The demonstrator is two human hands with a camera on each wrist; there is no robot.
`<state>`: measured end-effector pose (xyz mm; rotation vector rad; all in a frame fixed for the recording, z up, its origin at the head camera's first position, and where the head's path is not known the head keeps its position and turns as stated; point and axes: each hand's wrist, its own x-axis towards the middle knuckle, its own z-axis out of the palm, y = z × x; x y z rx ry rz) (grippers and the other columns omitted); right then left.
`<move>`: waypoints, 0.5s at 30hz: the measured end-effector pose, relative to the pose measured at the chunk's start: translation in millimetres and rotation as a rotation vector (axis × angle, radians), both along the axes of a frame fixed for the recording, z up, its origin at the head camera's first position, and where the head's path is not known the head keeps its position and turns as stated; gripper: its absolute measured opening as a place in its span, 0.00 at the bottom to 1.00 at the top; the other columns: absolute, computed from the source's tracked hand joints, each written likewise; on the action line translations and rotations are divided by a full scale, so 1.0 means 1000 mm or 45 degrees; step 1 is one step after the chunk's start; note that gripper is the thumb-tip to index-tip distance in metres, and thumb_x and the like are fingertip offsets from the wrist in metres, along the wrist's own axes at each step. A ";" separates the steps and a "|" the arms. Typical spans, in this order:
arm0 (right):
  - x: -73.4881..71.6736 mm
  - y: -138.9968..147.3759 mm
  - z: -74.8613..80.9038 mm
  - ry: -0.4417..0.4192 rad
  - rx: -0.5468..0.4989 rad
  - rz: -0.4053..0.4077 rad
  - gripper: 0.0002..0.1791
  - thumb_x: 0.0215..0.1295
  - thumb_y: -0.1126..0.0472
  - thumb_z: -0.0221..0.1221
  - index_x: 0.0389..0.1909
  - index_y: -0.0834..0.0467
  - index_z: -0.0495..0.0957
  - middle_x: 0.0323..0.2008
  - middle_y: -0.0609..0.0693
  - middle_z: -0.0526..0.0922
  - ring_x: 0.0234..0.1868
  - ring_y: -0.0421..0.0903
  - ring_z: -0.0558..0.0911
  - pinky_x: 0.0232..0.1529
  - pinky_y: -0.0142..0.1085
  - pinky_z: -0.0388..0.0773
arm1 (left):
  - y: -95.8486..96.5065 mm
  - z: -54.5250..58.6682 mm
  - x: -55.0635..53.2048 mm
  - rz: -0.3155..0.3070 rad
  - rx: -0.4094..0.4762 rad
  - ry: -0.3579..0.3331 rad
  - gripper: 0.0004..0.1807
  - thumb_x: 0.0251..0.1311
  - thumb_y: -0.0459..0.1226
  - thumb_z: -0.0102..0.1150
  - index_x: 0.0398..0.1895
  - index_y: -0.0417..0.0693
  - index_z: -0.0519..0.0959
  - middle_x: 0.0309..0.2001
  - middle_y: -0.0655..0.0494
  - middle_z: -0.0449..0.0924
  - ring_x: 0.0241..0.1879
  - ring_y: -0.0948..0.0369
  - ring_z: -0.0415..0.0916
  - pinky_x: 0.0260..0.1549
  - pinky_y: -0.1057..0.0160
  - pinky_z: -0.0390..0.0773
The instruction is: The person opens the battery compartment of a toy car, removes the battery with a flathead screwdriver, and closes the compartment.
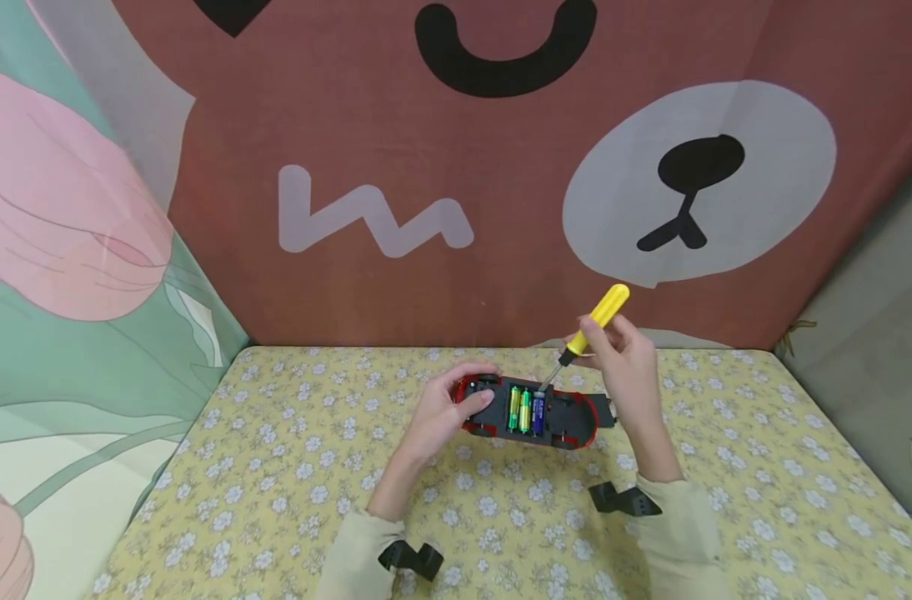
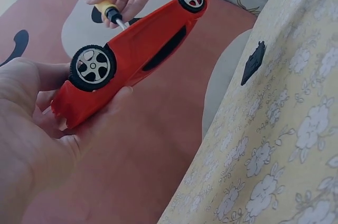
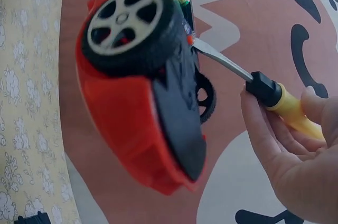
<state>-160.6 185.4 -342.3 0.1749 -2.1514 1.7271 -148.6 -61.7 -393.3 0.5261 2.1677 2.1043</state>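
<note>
My left hand (image 1: 444,408) grips one end of a red toy car (image 2: 127,60), its black underside facing up in the head view. An opened battery bay in that underside holds two green batteries (image 1: 519,409) and one dark blue battery (image 1: 538,413) side by side. Between thumb and fingers, my right hand (image 1: 630,371) holds a yellow-handled screwdriver (image 1: 600,318), tilted down to the left. Its metal tip meets the bay near the upper end of the blue battery; exact contact there is too small to tell. Wheels show along the car's sides in both wrist views.
A small black plate (image 1: 604,410), perhaps the bay's cover, lies on the flowered tablecloth (image 1: 291,492) beyond the car's right end. Behind the table hangs a brown cloth (image 1: 396,300) with cartoon shapes. Patterned curtains (image 1: 88,350) stand at the sides.
</note>
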 end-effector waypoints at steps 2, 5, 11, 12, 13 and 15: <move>0.000 0.000 0.001 -0.024 -0.009 -0.016 0.22 0.79 0.51 0.58 0.55 0.68 0.77 0.36 0.47 0.88 0.37 0.37 0.88 0.37 0.34 0.85 | 0.000 0.000 0.001 -0.010 0.006 -0.007 0.19 0.70 0.32 0.62 0.63 0.45 0.81 0.61 0.47 0.78 0.46 0.53 0.81 0.40 0.58 0.84; -0.001 -0.001 0.001 -0.034 -0.059 -0.035 0.22 0.78 0.51 0.58 0.55 0.68 0.78 0.35 0.44 0.88 0.37 0.39 0.88 0.37 0.34 0.85 | 0.000 -0.001 0.000 -0.009 0.024 -0.015 0.19 0.70 0.32 0.62 0.63 0.44 0.81 0.61 0.47 0.78 0.47 0.53 0.81 0.40 0.57 0.84; 0.000 -0.002 0.002 -0.018 -0.274 -0.115 0.20 0.76 0.53 0.60 0.56 0.65 0.80 0.37 0.53 0.89 0.37 0.43 0.89 0.37 0.34 0.85 | -0.002 -0.003 -0.002 0.014 0.087 -0.038 0.19 0.69 0.33 0.63 0.62 0.46 0.82 0.59 0.47 0.78 0.48 0.53 0.79 0.41 0.56 0.84; 0.001 -0.002 0.002 -0.018 -0.305 -0.124 0.20 0.76 0.53 0.60 0.57 0.65 0.81 0.37 0.53 0.89 0.36 0.43 0.88 0.36 0.33 0.85 | -0.003 -0.003 -0.003 0.017 0.093 -0.044 0.19 0.69 0.33 0.63 0.62 0.46 0.82 0.59 0.47 0.78 0.48 0.53 0.79 0.41 0.57 0.84; 0.002 -0.001 0.003 -0.022 -0.338 -0.129 0.20 0.76 0.53 0.60 0.57 0.64 0.81 0.36 0.52 0.89 0.36 0.42 0.88 0.36 0.33 0.85 | -0.003 -0.003 -0.003 0.019 0.092 -0.044 0.19 0.69 0.33 0.63 0.63 0.45 0.81 0.59 0.47 0.78 0.48 0.53 0.79 0.41 0.57 0.84; 0.002 0.002 0.004 -0.027 -0.390 -0.132 0.20 0.76 0.53 0.61 0.57 0.64 0.81 0.35 0.51 0.88 0.34 0.41 0.87 0.35 0.32 0.85 | -0.004 -0.004 -0.004 0.023 0.092 -0.040 0.20 0.70 0.33 0.62 0.64 0.42 0.80 0.59 0.46 0.78 0.48 0.54 0.79 0.41 0.58 0.83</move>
